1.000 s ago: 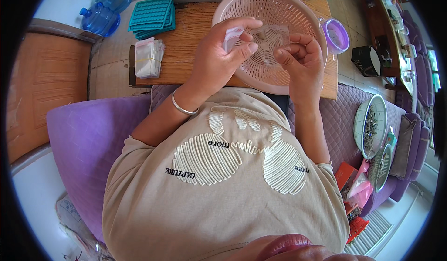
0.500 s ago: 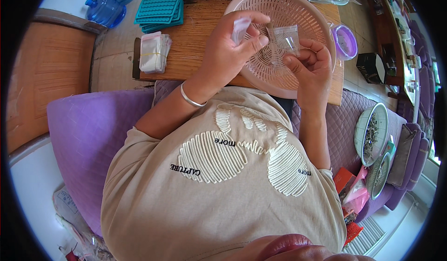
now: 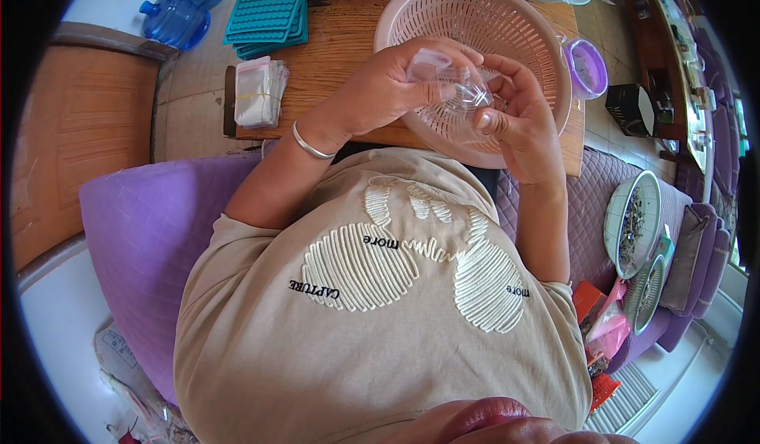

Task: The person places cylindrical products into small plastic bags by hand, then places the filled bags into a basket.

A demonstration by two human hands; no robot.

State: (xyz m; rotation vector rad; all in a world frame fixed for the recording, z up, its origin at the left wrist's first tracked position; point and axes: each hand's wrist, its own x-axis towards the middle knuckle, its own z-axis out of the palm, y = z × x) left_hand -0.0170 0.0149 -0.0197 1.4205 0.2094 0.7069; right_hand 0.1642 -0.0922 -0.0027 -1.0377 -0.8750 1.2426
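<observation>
Both hands are raised over a round pink plastic basket (image 3: 383, 32) with slatted sides. Between them is a small clear plastic bag (image 3: 473, 95), crumpled and shiny. My left hand (image 3: 388, 87) pinches its left part between thumb and fingers. Another clear, folded plastic piece, apparently a bag (image 3: 428, 62), is tucked in the same hand. My right hand (image 3: 524, 119) is closed on the bag's other side, thumb against bent fingers. Anything inside the bag is too small to make out. Below the hands, the basket's floor is partly hidden.
On the wooden table (image 3: 336, 28) lie a banded stack of clear bags (image 3: 257, 95) and stacked teal trays (image 3: 265, 12). A purple-rimmed container (image 3: 586, 70) stands right of the basket. Beyond it is a black box (image 3: 631, 111). A pale green basin (image 3: 612, 222) sits on the couch.
My hands have drawn together, the left moving right and down. The bag, spread flat and see-through before, is now crumpled between both hands' fingers.
</observation>
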